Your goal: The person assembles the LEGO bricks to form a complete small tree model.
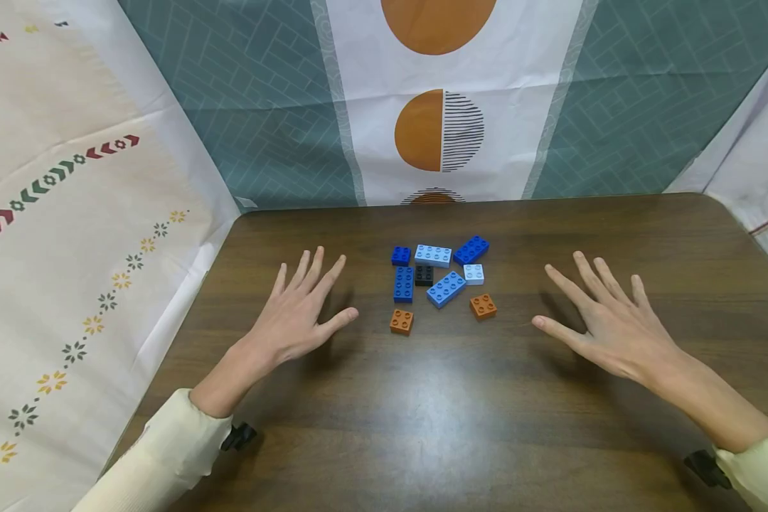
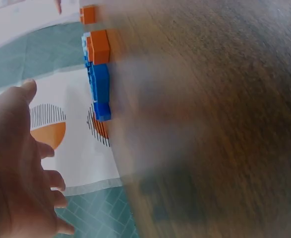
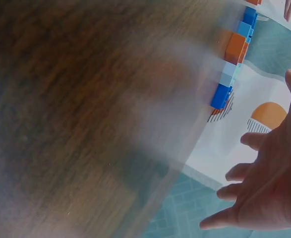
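My left hand (image 1: 301, 313) hovers over the table left of a group of toy building bricks, its fingers spread and holding nothing. On the other side, my right hand (image 1: 614, 327) is likewise spread, apart from every brick. The group has a small dark blue brick (image 1: 401, 256), a long light blue brick (image 1: 432, 256), a long dark blue brick (image 1: 471, 250), a black brick (image 1: 424, 275), another long blue brick (image 1: 404, 284), a tilted mid-blue brick (image 1: 446, 289) and a small pale blue brick (image 1: 473, 274). Nearer me lie a left orange brick (image 1: 402, 322) and a right orange brick (image 1: 483, 306).
The brown wooden table (image 1: 422, 427) has rounded far corners. Behind it hangs a green and white curtain (image 1: 371, 99) with orange circles. A patterned white cloth (image 1: 89, 249) borders the left side, and a plain white cloth (image 1: 761, 156) the right.
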### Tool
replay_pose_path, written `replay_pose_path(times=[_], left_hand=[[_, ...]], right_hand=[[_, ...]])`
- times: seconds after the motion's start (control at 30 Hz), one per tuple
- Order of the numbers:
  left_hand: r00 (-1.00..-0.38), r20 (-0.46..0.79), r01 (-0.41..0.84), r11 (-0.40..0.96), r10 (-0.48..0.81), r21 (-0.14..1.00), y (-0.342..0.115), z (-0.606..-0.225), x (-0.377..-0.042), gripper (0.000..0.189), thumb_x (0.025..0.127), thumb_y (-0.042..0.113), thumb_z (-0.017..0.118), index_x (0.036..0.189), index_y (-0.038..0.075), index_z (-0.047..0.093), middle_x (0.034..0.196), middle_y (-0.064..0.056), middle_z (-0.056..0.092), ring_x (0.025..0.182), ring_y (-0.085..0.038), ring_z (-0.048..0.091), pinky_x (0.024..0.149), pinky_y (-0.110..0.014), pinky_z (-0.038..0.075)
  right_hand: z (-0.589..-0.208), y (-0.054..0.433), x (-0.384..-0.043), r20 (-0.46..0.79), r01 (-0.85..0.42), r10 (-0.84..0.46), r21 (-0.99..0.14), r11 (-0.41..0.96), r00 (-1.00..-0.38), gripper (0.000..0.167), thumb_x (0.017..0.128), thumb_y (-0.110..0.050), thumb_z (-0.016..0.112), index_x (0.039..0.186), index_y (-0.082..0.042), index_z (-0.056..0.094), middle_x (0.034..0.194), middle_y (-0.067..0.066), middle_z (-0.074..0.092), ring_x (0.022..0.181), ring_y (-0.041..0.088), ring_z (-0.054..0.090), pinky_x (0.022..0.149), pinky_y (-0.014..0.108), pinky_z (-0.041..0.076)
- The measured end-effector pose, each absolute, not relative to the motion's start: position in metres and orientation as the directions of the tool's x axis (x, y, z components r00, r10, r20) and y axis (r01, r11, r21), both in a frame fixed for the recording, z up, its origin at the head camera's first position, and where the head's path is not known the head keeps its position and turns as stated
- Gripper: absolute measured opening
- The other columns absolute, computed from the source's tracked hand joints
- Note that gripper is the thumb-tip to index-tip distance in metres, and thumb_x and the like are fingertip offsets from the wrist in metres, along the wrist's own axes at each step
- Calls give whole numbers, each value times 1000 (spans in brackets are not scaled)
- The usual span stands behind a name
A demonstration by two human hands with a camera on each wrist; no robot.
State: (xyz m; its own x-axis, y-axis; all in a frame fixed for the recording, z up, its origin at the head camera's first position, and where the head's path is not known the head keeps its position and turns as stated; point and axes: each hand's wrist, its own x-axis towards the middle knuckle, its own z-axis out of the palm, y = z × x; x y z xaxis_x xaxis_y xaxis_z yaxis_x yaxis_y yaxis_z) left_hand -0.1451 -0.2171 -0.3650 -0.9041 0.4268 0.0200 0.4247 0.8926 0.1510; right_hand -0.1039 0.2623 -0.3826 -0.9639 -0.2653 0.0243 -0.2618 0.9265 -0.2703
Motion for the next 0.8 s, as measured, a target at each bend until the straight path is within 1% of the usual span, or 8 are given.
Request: replay_pose_path(times=[0.2, 0.33, 0.47, 0.57, 0.6, 0.7, 0.8], left_hand=[[-883, 52, 468, 864, 467, 184, -215, -368, -146, 101, 102, 74, 48, 172, 19, 3, 177, -10, -5, 163, -27, -7, 128, -63, 1], [-868, 58, 491, 835, 493, 251, -212, -370, -147, 106, 101, 69, 58, 171, 17, -1, 177, -6, -7, 163, -23, -7, 130, -59, 2], [-854, 41, 497, 791, 518, 356, -209, -372, -147, 110, 100, 57, 70, 171, 18, -5, 177, -4, -9, 163, -24, -7, 130, -56, 5], [-849, 24, 479, 751, 528, 455, -206, -373, -147, 114, 98, 49, 77, 171, 21, -5, 177, 0, -8, 163, -23, -6, 130, -56, 11], [-846, 18, 473, 735, 532, 487, -204, -373, -146, 114, 97, 46, 78, 171, 22, -6, 177, 1, -8, 163, -24, -6, 129, -57, 14], [-843, 1, 438, 685, 538, 582, -201, -376, -145, 116, 96, 39, 82, 171, 24, -5, 177, 3, -7, 163, -24, -3, 127, -58, 20], [-840, -13, 408, 648, 542, 644, -198, -379, -145, 116, 96, 36, 83, 171, 25, -5, 177, 1, -5, 163, -25, 2, 126, -57, 23]], right_hand=[[-384, 259, -107, 50, -288, -291, -376, 881, -955, 93, 99, -62, 66, 172, -25, 21, 178, 16, 4, 159, 51, 14, 121, 77, 8], [-384, 254, -111, 50, -289, -300, -451, 844, -953, 99, 97, -60, 71, 172, -23, 18, 177, 16, 7, 158, 50, 16, 122, 73, 13], [-384, 250, -114, 10, -248, -283, -512, 822, -959, 106, 95, -61, 73, 173, -25, 11, 178, 10, 8, 158, 49, 20, 115, 80, 22], [-386, 247, -117, -1, -232, -278, -549, 803, -961, 112, 92, -62, 77, 172, -25, 9, 178, 5, 8, 156, 49, 25, 110, 82, 28], [-387, 246, -118, 9, -240, -284, -560, 793, -959, 113, 91, -60, 79, 172, -23, 10, 178, 6, 10, 155, 48, 27, 110, 81, 30], [-389, 242, -121, 68, -292, -314, -584, 757, -947, 115, 88, -53, 86, 171, -12, 18, 175, 14, 20, 151, 50, 35, 110, 75, 37], [-392, 237, -124, 120, -333, -332, -609, 720, -936, 106, 87, -44, 89, 166, -4, 31, 168, 22, 34, 144, 52, 44, 106, 73, 42]])
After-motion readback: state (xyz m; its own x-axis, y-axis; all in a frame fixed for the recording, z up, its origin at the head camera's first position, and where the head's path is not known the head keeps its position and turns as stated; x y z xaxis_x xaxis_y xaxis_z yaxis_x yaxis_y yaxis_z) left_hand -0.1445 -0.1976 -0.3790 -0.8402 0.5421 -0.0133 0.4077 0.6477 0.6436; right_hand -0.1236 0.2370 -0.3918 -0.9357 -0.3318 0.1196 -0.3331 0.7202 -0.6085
